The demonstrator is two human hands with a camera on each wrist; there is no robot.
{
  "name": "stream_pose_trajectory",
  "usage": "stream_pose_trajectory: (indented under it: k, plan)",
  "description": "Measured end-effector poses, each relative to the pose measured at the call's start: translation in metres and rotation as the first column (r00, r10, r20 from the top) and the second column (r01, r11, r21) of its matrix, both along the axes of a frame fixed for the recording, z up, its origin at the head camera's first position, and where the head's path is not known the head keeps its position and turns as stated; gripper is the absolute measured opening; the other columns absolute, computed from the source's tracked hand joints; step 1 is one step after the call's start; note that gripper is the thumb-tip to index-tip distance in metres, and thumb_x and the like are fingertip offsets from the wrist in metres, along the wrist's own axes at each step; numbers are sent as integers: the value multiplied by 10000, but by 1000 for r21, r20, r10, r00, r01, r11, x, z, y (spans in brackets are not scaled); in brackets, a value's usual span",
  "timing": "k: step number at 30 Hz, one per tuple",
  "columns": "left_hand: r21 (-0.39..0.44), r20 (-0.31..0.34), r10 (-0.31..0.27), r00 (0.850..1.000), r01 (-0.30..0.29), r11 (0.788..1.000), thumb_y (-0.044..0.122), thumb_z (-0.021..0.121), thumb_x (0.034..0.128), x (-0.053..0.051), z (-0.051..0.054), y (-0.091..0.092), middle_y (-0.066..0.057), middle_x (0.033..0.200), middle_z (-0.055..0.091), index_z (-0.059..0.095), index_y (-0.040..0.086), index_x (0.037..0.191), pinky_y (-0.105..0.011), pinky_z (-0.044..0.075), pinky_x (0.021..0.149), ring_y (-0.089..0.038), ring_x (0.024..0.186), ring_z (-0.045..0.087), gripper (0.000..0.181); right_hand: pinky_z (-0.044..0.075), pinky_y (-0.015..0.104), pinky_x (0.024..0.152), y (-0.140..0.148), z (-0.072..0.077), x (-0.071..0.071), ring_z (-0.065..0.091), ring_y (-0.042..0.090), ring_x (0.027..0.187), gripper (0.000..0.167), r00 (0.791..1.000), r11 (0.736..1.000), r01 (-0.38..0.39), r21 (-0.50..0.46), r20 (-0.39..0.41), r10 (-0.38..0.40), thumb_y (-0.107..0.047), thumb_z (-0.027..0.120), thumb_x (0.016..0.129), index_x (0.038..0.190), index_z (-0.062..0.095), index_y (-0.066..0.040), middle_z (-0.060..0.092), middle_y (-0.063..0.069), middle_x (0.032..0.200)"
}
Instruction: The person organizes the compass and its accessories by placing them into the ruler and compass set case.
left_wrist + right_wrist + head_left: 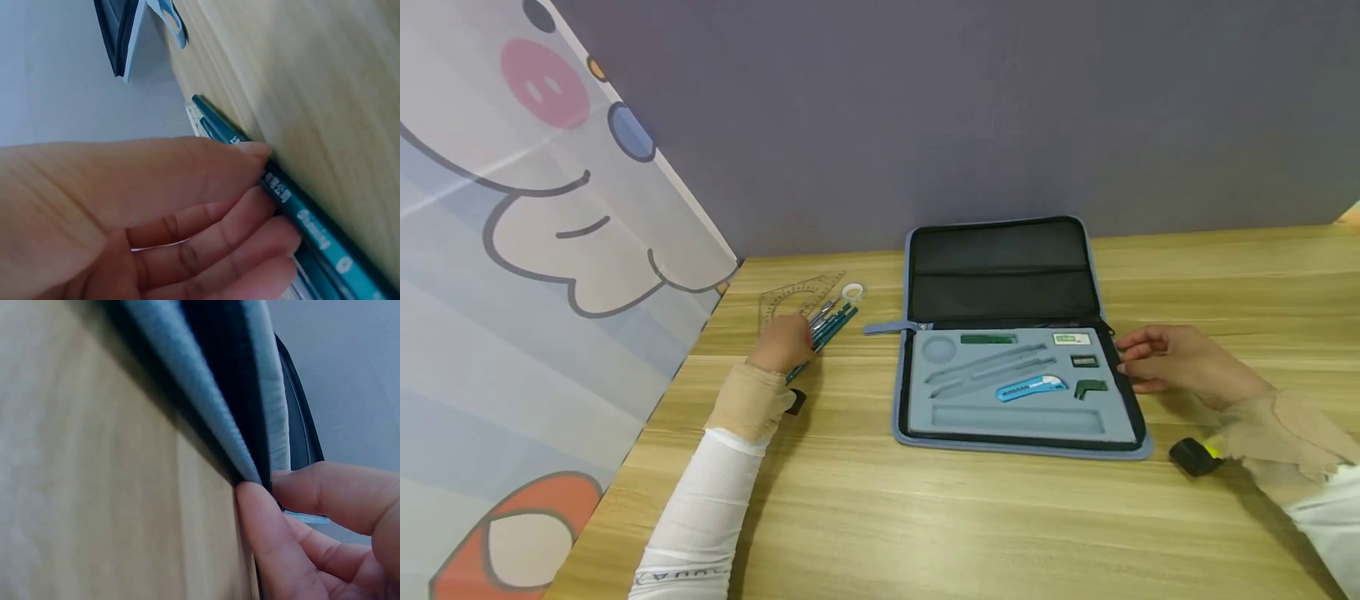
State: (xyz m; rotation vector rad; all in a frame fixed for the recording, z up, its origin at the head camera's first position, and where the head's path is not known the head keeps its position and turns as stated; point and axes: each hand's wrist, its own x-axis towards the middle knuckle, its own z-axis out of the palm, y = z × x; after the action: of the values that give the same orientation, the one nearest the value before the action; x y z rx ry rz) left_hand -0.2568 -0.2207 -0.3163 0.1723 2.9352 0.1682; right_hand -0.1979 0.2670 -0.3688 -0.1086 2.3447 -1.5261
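Note:
Dark green pencils (842, 319) lie in a bunch on the table at the left. My left hand (784, 343) is over them; in the left wrist view its thumb and fingertips pinch a green pencil (312, 228) with white lettering. An open zip case (1022, 443) lies to the right, its grey tray (925, 412) holding a light blue cutter (1032, 387), a sharpener (1084, 361) and a white eraser (1071, 339). At the case's right edge is my right hand (1191, 367), whose thumb and finger pinch the case's edge (240, 456) in the right wrist view.
A clear protractor (769, 304) and a white ring-shaped roll (852, 292) lie beyond the pencils. A grey panel (1000, 108) stands behind the table (970, 525), and a cartoon-printed sheet (550, 375) borders its left side. The case's strap (886, 328) points left.

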Motion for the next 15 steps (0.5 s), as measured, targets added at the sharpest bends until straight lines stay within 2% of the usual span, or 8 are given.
stream_pose_trajectory:
  k: [7, 15]
  plan:
    - [-22, -7, -13, 1000, 13, 1000, 66, 701, 782, -1, 0, 2, -159, 873, 672, 663, -39, 859, -426, 517, 737, -303, 795, 629, 136, 556, 289, 674, 0, 2, -2, 613, 43, 771, 427, 1000, 1000, -5, 20, -4, 5, 54, 580, 878, 1221, 367, 189, 569, 13, 908]
    - [-21, -25, -17, 1000, 17, 1000, 52, 675, 783, -2, -9, 6, -124, 786, 636, 636, -3, 749, -363, 489, 600, -241, 667, 568, 75, 557, 293, 676, 0, 1, 0, 613, 54, 762, 436, 1000, 1000, -4, 25, 8, 3, 52, 592, 877, 1224, 367, 188, 567, 17, 908]
